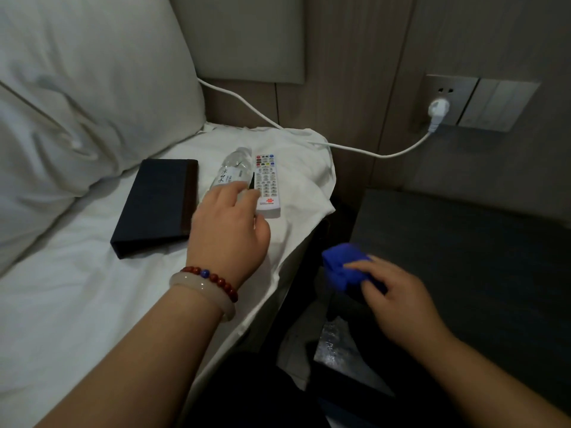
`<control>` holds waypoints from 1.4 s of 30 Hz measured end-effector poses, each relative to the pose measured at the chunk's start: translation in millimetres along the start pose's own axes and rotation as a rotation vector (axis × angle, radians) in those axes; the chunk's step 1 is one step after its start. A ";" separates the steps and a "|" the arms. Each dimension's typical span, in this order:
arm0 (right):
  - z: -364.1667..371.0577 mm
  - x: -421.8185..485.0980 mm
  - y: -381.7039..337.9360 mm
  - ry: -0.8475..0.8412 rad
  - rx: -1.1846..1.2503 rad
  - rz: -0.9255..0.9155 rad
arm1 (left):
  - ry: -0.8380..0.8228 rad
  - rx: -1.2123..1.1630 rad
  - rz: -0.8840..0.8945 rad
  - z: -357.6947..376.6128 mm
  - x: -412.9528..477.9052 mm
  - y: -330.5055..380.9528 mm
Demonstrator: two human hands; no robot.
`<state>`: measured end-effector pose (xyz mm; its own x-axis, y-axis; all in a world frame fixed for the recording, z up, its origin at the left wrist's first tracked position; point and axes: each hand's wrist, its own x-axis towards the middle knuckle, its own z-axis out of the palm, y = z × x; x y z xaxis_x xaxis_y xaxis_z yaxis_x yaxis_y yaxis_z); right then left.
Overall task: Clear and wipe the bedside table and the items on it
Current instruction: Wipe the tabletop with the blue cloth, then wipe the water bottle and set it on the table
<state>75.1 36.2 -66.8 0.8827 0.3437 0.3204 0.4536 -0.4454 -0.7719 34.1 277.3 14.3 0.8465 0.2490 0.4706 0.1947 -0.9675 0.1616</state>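
Note:
The dark bedside table (463,242) stands to the right of the bed, its top bare. My right hand (398,291) presses a blue cloth (343,264) onto the table's front left corner; both are blurred. On the white sheet lie a clear water bottle (234,166), a white remote control (266,177) and a dark flat folder (157,205). My left hand (228,223), with two bracelets on the wrist, hovers over the bottle's lower end and the remote's lower left corner. Its fingers are spread and touch both without a clear grip.
A white cable (355,148) runs from a wall plug (437,111) across the bed's corner and behind the pillow (77,88). Crumpled clear plastic (336,344) shows in the dark gap between the bed and the table. Wall switches sit above the table.

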 end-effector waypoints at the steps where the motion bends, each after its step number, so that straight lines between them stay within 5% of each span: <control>1: -1.8 9.6 -10.1 0.026 0.053 0.019 | -0.011 0.012 -0.032 -2.8 1.5 -1.7; 9: -9.4 55.7 -65.0 0.137 0.181 -0.020 | -0.344 0.071 -0.294 -1.4 18.6 -23.4; 18: 3.3 62.7 -86.7 0.130 0.203 -0.038 | -0.376 -0.103 -0.413 2.6 34.2 -29.1; 26: -12.6 53.5 -92.3 0.176 0.415 0.056 | -0.063 -0.946 -0.619 -34.8 8.7 13.3; 32: -41.7 30.2 -77.3 0.362 0.335 0.151 | -0.358 -1.979 -0.789 -26.0 -25.4 71.3; 38: -87.3 5.8 -60.5 0.416 -0.020 0.086 | -0.641 -2.015 -0.571 0.3 -63.9 107.5; 42: -98.2 -19.2 -45.5 0.391 -0.016 -0.006 | -0.811 -1.941 -0.460 15.0 -79.4 125.0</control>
<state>49.6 -31.3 16.1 0.8590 0.0069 0.5119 0.4576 -0.4586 -0.7618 -1.3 135.8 -15.8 0.9719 -0.1881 -0.1415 0.2212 0.5233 0.8230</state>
